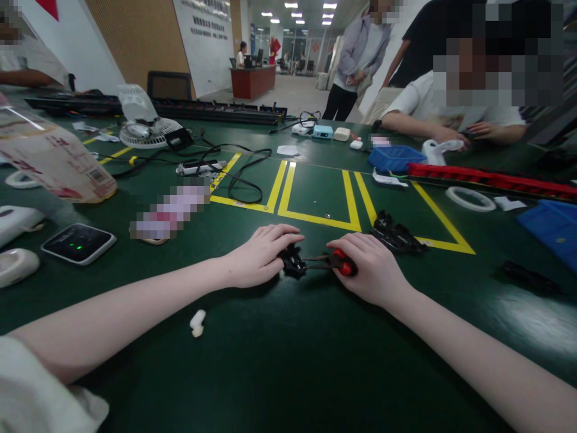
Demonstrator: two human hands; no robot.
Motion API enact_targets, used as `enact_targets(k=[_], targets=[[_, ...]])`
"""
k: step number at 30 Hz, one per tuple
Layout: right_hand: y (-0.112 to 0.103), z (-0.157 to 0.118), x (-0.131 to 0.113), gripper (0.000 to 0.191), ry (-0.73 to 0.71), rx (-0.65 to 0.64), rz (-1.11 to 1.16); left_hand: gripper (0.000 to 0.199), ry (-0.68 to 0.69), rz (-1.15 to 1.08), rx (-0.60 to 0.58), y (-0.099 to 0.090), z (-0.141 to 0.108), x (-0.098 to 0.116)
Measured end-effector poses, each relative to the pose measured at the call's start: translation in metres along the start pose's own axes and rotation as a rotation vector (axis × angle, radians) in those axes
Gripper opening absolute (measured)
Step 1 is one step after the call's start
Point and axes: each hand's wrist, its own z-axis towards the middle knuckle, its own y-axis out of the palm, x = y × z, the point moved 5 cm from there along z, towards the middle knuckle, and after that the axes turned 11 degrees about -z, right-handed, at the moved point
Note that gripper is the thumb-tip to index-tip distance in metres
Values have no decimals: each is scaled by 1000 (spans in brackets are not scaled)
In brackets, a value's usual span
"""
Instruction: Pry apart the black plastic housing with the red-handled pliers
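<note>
Near the middle of the green table, my left hand [259, 257] is closed on a small black plastic part [294, 263], steadying it at the tabletop. My right hand [372, 267] grips long-nose pliers [334, 261] with red and black handles. The thin jaws point left and reach the black part; whether they pinch it I cannot tell. Just beyond my right hand lies a black plastic assembly [395, 233]. Two small white pieces [197, 323] rest on the table below my left forearm.
Yellow tape [315, 221] marks rectangles ahead. To the left are a phone [174, 211], a black-screened device [79, 243], a plastic bag [54, 156] and a fan [144, 123]. Blue bins [556, 231], a tape roll [470, 199] and a red strip [491, 180] lie right. A co-worker [455, 114] sits opposite.
</note>
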Motion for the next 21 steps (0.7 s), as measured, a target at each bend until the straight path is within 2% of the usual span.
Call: enact_targets(k=[7, 13, 17, 21], targets=[[-1, -1, 0, 31, -10, 25, 3, 52, -64, -27, 70, -3, 1, -7], [-2, -1, 0, 36, -19, 60, 25, 50, -18, 3, 7, -3, 0, 0], [1, -1, 0, 46, -40, 39, 24, 73, 8, 70, -20, 2, 0, 2], [1, -1, -2, 47, -52, 8, 8, 75, -1, 78, -10, 4, 0, 0]])
